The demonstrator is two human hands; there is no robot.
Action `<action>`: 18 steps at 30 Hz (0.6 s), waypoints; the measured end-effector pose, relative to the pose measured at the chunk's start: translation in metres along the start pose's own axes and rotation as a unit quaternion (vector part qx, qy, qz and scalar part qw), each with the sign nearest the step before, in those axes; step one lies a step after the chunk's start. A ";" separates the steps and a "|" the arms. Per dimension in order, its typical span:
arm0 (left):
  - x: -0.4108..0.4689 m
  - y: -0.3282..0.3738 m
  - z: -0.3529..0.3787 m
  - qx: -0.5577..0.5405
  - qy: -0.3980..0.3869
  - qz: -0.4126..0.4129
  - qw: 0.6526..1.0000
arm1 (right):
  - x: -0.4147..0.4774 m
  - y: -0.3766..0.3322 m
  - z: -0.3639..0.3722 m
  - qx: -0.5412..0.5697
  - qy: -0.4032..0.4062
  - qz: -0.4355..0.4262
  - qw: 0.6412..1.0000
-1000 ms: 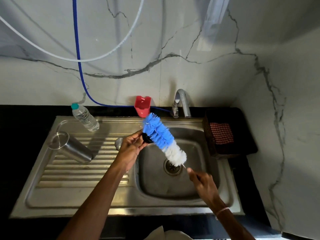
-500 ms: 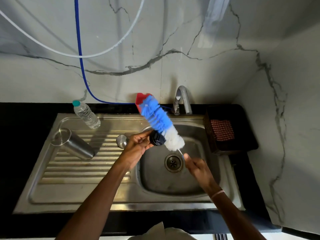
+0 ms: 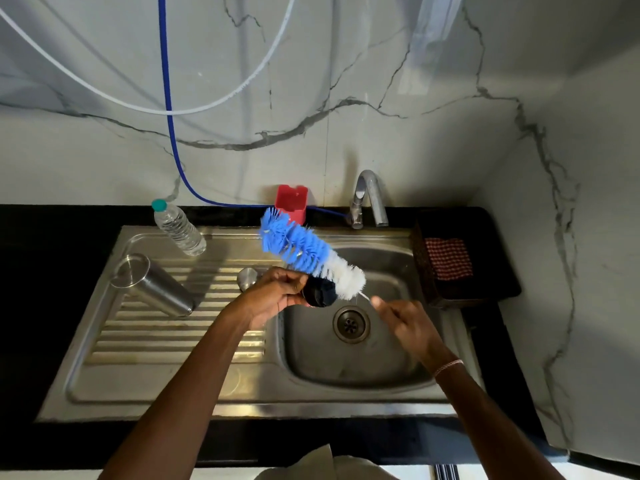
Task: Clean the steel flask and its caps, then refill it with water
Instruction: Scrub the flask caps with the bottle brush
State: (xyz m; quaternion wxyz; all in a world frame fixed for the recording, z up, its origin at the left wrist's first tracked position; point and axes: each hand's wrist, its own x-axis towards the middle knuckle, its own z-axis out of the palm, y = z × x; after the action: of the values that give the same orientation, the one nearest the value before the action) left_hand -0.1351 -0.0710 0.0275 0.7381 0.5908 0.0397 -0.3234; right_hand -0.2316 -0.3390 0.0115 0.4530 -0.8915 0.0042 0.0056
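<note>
My left hand (image 3: pixel 273 292) grips a small black cap (image 3: pixel 320 292) over the left rim of the sink basin (image 3: pixel 311 362). My right hand (image 3: pixel 405 322) holds the thin wire handle of a blue-and-white bottle brush (image 3: pixel 308 254). The brush's white bristles press against the cap and its blue end points up-left. The steel flask (image 3: pixel 154 285) lies on its side on the ribbed drainboard (image 3: pixel 166 337), open mouth toward the back left. A round steel cap (image 3: pixel 247 277) sits on the drainboard just behind my left hand.
A clear plastic water bottle (image 3: pixel 178 228) with a teal cap lies at the drainboard's back. A red holder (image 3: pixel 291 201) and the tap (image 3: pixel 370 197) stand behind the basin. A dark basket with a checked cloth (image 3: pixel 448 258) sits right of the sink.
The brush has slid up and to the left across the cap, then tilted flatter. My right hand moved up and right with the handle. The left hand stays gripping the cap.
</note>
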 end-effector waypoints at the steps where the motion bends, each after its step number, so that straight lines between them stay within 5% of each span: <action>1: -0.001 0.005 -0.003 -0.018 0.015 0.005 1.000 | -0.002 0.003 -0.002 0.002 0.006 -0.006 1.000; 7: -0.001 0.012 -0.019 -0.081 0.123 0.071 0.987 | -0.024 0.008 -0.005 -0.010 0.033 0.010 0.999; 18: 0.008 0.012 0.011 -0.230 0.316 0.007 0.920 | -0.022 0.017 0.041 -0.146 0.110 -0.008 0.983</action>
State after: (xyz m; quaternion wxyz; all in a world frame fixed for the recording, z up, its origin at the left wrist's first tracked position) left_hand -0.1263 -0.0834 0.0372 0.8051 0.4765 0.3397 -0.0966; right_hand -0.2539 -0.3153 -0.0259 0.3147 -0.9432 0.0465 -0.0956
